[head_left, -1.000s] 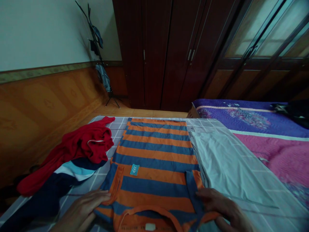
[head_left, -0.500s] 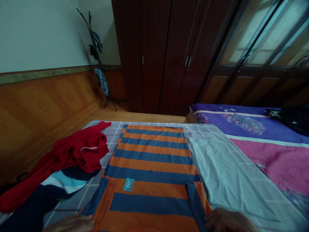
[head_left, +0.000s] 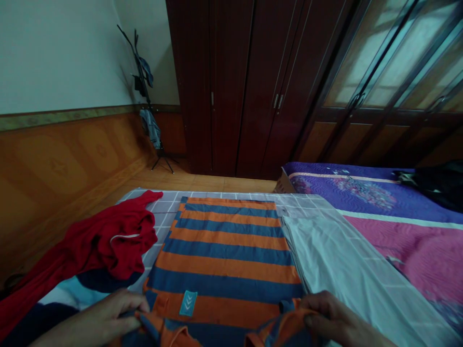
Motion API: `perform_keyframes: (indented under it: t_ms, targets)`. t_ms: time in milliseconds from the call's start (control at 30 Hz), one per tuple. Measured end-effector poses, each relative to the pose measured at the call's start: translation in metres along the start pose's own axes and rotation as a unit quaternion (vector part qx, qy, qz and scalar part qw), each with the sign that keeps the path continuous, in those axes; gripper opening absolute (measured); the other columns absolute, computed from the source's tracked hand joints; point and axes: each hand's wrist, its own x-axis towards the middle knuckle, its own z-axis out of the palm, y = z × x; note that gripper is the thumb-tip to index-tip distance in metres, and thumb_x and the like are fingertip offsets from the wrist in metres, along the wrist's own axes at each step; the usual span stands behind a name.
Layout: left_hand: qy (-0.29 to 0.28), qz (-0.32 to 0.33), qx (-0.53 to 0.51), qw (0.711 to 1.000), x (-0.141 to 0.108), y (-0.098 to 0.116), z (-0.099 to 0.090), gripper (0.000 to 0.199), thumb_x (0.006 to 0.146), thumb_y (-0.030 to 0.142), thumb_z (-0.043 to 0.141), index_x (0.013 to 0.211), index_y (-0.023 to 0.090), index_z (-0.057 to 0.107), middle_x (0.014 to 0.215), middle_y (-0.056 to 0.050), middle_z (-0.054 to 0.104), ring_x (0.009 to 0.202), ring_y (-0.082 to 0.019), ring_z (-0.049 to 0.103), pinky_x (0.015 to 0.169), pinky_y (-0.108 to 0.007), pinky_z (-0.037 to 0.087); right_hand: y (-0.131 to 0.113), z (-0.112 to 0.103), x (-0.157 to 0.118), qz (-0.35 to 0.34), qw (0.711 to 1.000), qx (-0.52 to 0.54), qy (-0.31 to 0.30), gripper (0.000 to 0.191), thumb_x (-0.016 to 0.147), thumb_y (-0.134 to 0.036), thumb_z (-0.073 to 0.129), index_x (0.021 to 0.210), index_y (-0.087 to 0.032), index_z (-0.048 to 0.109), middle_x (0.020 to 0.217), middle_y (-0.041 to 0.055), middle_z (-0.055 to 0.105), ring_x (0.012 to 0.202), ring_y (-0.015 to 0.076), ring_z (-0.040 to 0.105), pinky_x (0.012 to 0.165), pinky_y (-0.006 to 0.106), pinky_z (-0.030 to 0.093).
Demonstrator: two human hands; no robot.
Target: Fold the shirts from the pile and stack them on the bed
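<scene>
An orange and blue striped shirt (head_left: 224, 262) lies flat over the middle of the checked cloth, with its near end raised and bunched. My left hand (head_left: 121, 313) pinches the striped fabric at the lower left. At the lower right my right hand (head_left: 327, 315) grips the shirt's other side, fingers closed on the cloth. Between them, nearer the left, a small teal patch (head_left: 188, 303) shows on the shirt. Pale folded fabric (head_left: 336, 260) lies beside its right edge.
Crumpled red clothing (head_left: 108, 236) lies on the left over dark and light blue clothing (head_left: 65, 292). A purple and pink bed (head_left: 398, 212) stands at the right. Behind are a coat stand (head_left: 144, 86) and a dark wardrobe (head_left: 231, 86).
Both hands have moved up and inward in the view, and the shirt's near end is now lifted and folded between them. The view has tilted slightly upward.
</scene>
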Motion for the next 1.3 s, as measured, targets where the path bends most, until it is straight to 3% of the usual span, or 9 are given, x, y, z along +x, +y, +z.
perform_keyframes:
  t_ms: [100, 267, 400, 533, 700, 800, 967, 1100, 1300]
  targets:
    - [-0.069, 0.013, -0.036, 0.997, 0.034, 0.029, -0.032, 0.019, 0.078, 0.036, 0.062, 0.086, 0.021, 0.071, 0.087, -0.002, 0.069, 0.085, -0.021, 0.063, 0.075, -0.025, 0.047, -0.024, -0.025, 0.025, -0.010, 0.997, 0.072, -0.014, 0.034, 0.078, -0.046, 0.062, 0.080, -0.012, 0.069, 0.071, 0.0044, 0.065, 0.065, 0.0147, 0.060, 0.064, 0.024, 0.046]
    - [-0.101, 0.033, -0.210, 0.972, 0.106, 0.074, -0.091, 0.025, 0.076, 0.039, 0.069, 0.088, 0.017, 0.069, 0.092, -0.007, 0.071, 0.082, -0.023, 0.065, 0.074, -0.030, 0.050, -0.049, -0.091, 0.083, -0.031, 0.990, 0.120, 0.074, 0.026, 0.068, -0.038, 0.070, 0.070, -0.012, 0.068, 0.066, 0.0046, 0.067, 0.057, 0.0132, 0.059, 0.056, 0.022, 0.045]
    - [-0.018, 0.046, -0.290, 0.956, 0.180, 0.071, -0.108, 0.042, 0.067, 0.042, 0.077, 0.097, 0.014, 0.066, 0.102, -0.012, 0.069, 0.090, -0.027, 0.066, 0.082, -0.035, 0.050, -0.041, -0.136, 0.139, -0.039, 0.976, 0.113, 0.184, 0.026, 0.060, -0.039, 0.073, 0.058, -0.015, 0.062, 0.058, 0.0019, 0.064, 0.048, 0.0111, 0.054, 0.048, 0.021, 0.042]
    - [0.124, 0.036, -0.318, 0.939, 0.232, 0.037, -0.092, 0.051, 0.059, 0.046, 0.081, 0.095, 0.014, 0.063, 0.095, -0.010, 0.070, 0.090, -0.026, 0.067, 0.080, -0.032, 0.051, -0.003, -0.146, 0.184, -0.019, 0.964, 0.102, 0.246, 0.031, 0.058, -0.045, 0.072, 0.058, -0.016, 0.061, 0.055, 0.0042, 0.065, 0.045, 0.0141, 0.056, 0.044, 0.024, 0.043]
    - [0.161, 0.065, -0.361, 0.916, 0.234, 0.019, -0.077, 0.059, 0.062, 0.037, 0.081, 0.111, 0.017, 0.055, 0.102, -0.009, 0.069, 0.093, -0.027, 0.067, 0.083, -0.034, 0.051, 0.031, -0.144, 0.200, -0.020, 0.944, 0.098, 0.313, 0.036, 0.059, -0.050, 0.072, 0.067, -0.016, 0.065, 0.062, 0.0055, 0.068, 0.051, 0.0162, 0.061, 0.047, 0.024, 0.046]
    - [0.126, 0.086, -0.390, 0.908, 0.227, 0.030, -0.080, 0.057, 0.062, 0.029, 0.082, 0.110, 0.018, 0.053, 0.097, -0.007, 0.070, 0.087, -0.026, 0.068, 0.079, -0.036, 0.053, 0.023, -0.143, 0.195, -0.034, 0.935, 0.129, 0.328, 0.035, 0.062, -0.049, 0.073, 0.074, -0.017, 0.065, 0.066, 0.0047, 0.070, 0.055, 0.0172, 0.063, 0.050, 0.024, 0.048]
    - [0.151, 0.141, -0.461, 0.863, 0.225, 0.041, -0.079, 0.056, 0.068, 0.022, 0.078, 0.115, 0.020, 0.047, 0.094, -0.005, 0.068, 0.081, -0.020, 0.068, 0.075, -0.029, 0.052, 0.001, -0.134, 0.189, -0.077, 0.914, 0.261, 0.302, 0.021, 0.068, -0.038, 0.074, 0.075, -0.022, 0.063, 0.068, 0.0000, 0.070, 0.058, 0.0163, 0.065, 0.056, 0.025, 0.052]
    - [0.129, 0.070, -0.436, 0.888, 0.223, 0.040, -0.075, 0.058, 0.068, 0.029, 0.078, 0.116, 0.019, 0.047, 0.097, -0.006, 0.067, 0.087, -0.024, 0.068, 0.077, -0.031, 0.052, 0.005, -0.132, 0.192, -0.039, 0.922, 0.265, 0.279, 0.017, 0.069, -0.035, 0.072, 0.072, -0.020, 0.066, 0.067, 0.0039, 0.070, 0.061, 0.0200, 0.066, 0.060, 0.029, 0.055]
    - [0.201, 0.011, -0.331, 0.922, 0.221, 0.039, -0.083, 0.058, 0.059, 0.033, 0.084, 0.106, 0.015, 0.055, 0.091, -0.007, 0.069, 0.085, -0.025, 0.068, 0.071, -0.028, 0.051, 0.007, -0.143, 0.187, -0.030, 0.937, 0.211, 0.275, 0.031, 0.064, -0.037, 0.077, 0.088, -0.020, 0.068, 0.078, 0.0039, 0.073, 0.075, 0.0222, 0.069, 0.071, 0.030, 0.055]
